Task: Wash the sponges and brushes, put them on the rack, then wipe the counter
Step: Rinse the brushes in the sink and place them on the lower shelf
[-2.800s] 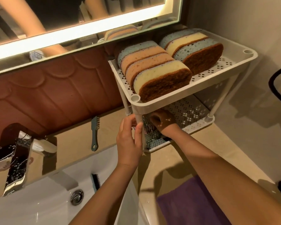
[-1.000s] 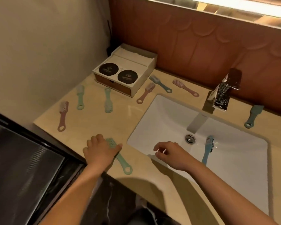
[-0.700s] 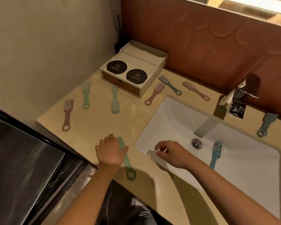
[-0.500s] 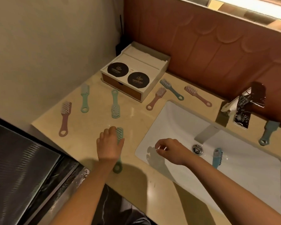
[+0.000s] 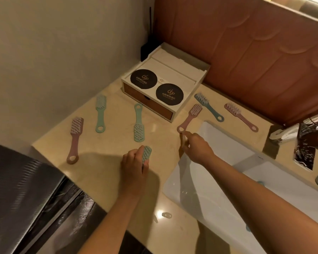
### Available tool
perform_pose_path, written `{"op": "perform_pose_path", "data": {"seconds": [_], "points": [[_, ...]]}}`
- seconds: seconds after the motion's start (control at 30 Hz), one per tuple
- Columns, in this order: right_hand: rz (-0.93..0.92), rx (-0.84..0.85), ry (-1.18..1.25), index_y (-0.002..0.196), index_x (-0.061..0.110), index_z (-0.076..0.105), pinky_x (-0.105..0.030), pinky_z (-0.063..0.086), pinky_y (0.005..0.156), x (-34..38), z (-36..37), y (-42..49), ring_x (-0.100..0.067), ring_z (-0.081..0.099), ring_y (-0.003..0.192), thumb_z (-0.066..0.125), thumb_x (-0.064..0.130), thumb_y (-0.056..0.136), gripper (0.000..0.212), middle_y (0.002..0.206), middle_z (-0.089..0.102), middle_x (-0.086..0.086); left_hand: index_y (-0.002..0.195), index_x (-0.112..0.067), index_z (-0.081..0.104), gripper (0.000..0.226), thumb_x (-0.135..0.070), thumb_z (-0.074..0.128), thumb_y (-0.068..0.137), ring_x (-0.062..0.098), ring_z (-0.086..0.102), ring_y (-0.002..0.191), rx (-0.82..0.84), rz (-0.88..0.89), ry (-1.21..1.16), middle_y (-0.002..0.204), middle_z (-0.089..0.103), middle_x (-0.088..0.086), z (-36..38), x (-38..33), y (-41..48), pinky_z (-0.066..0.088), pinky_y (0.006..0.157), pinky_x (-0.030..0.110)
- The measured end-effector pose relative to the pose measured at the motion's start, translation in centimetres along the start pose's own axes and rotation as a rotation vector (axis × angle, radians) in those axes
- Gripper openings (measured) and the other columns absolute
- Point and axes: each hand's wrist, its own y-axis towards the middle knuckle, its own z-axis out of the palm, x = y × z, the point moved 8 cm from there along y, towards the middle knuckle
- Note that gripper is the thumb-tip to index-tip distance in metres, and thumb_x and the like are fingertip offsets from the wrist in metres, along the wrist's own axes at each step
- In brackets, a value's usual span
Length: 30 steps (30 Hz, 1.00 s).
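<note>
Left hand [image 5: 135,167] clamped on green brush [image 5: 146,154], head toward surface [image 5: 114,140] back edge, right hand [image 5: 196,145] loose-fingered, fingertips at pink brush [image 5: 190,116] ring end.

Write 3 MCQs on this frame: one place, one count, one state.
1. Where do the two black discs sit?
A. in the sink
B. on top of the white box
C. on the floor

2. How many pink brushes lie on the counter?
A. one
B. three
C. five

3. What is the left hand doing?
A. gripping a green brush
B. lying flat and empty
C. turning the faucet

Key:
1 B: both discs lie side by side on the box's top, near its front edge.
2 B: one lies near the left counter edge, one by the box's corner, and one by the back wall.
3 A: its fingers curl round the brush, with the bristled head sticking out above them.
</note>
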Motion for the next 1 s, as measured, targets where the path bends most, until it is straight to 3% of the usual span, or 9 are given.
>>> {"op": "perform_pose_path", "data": {"seconds": [0.13,0.3,0.4,0.47,0.53,0.63,0.73,0.9,1.0], "points": [[0.043,-0.01,-0.034,0.139,0.031,0.034,-0.044,0.052,0.089,0.2,0.1,1.0,-0.032,0.057,0.101,0.043,0.03,0.096,0.044,0.119,0.049,-0.011,0.126,-0.008,0.052,0.043,-0.025,0.049,0.087,0.02,0.042,0.101,-0.047,-0.035,-0.155,0.11,0.054,0.012,-0.4,0.4,-0.3,0.044,0.086,0.039],[0.088,-0.167,0.052,0.111,0.01,0.058,-0.04,0.051,0.083,-0.9,0.0,-0.2,-0.031,0.055,0.098,0.049,0.032,0.094,0.029,0.12,0.044,-0.012,0.121,-0.009,0.051,0.057,-0.045,0.05,0.077,0.019,0.038,0.104,-0.08,-0.052,-0.112,0.114,0.051,0.014,-0.8,0.4,0.0,0.042,0.087,0.038],[0.188,-0.238,0.242,0.102,0.006,0.053,-0.035,0.044,0.077,-2.6,0.6,-1.3,-0.03,0.054,0.091,0.054,0.034,0.092,0.03,0.117,0.045,-0.013,0.116,-0.008,0.05,0.057,-0.049,0.051,0.076,0.021,0.035,0.111,-0.079,-0.068,-0.073,0.123,0.047,0.016,-0.4,0.8,0.0,0.041,0.091,0.041],[0.269,-0.234,0.389,0.11,0.006,0.044,-0.036,0.043,0.072,-3.3,1.3,-1.6,-0.028,0.053,0.084,0.057,0.033,0.091,0.035,0.11,0.052,-0.014,0.112,-0.005,0.053,0.05,-0.042,0.056,0.079,0.023,0.034,0.114,-0.089,-0.074,-0.062,0.127,0.046,0.017,-0.4,0.9,-0.1,0.041,0.094,0.043],[0.346,-0.206,0.552,0.121,0.01,0.037,-0.042,0.049,0.076,-3.7,2.1,-1.7,-0.03,0.059,0.084,0.059,0.027,0.09,0.042,0.101,0.062,-0.016,0.111,-0.002,0.055,0.04,-0.028,0.065,0.081,0.027,0.036,0.117,-0.092,-0.069,-0.062,0.129,0.045,0.017,-0.2,1.0,-0.1,0.04,0.095,0.045],[0.396,-0.19,0.653,0.126,0.011,0.042,-0.044,0.052,0.083,-4.1,2.6,-2.0,-0.033,0.064,0.091,0.061,0.018,0.088,0.043,0.098,0.066,-0.017,0.109,-0.002,0.055,0.033,-0.015,0.067,0.082,0.03,0.039,0.117,-0.114,-0.039,-0.083,0.128,0.046,0.018,-0.3,0.9,-0.1,0.041,0.095,0.046],[0.414,-0.154,0.682,0.104,0.008,0.06,-0.046,0.053,0.086,-4.5,3.1,-2.8,-0.033,0.063,0.094,0.059,0.019,0.088,0.02,0.1,0.065,-0.013,0.11,-0.001,0.057,0.033,-0.017,0.066,0.082,0.027,0.038,0.115,-0.12,-0.07,-0.11,0.127,0.047,0.018,-0.5,1.1,0.0,0.038,0.096,0.04],[0.453,-0.087,0.724,0.079,0.016,0.055,-0.046,0.053,0.085,-4.4,4.6,-3.2,-0.03,0.06,0.087,0.054,0.046,0.088,0.031,0.089,0.06,-0.009,0.108,-0.003,0.063,0.049,-0.039,0.05,0.078,0.035,0.055,0.101,-0.082,-0.059,-0.1,0.113,0.06,0.018,-1.3,-0.5,-0.5,0.044,0.087,0.041],[0.403,-0.068,0.72,0.076,0.011,0.055,-0.039,0.048,0.075,-4.1,4.9,-2.9,-0.028,0.055,0.077,0.05,0.047,0.09,0.038,0.082,0.059,-0.009,0.12,-0.013,0.057,0.037,-0.028,0.053,0.086,0.029,0.06,0.097,-0.037,-0.071,-0.248,0.112,0.064,0.01,-1.9,-1.8,-1.1,0.051,0.083,0.04]]}}
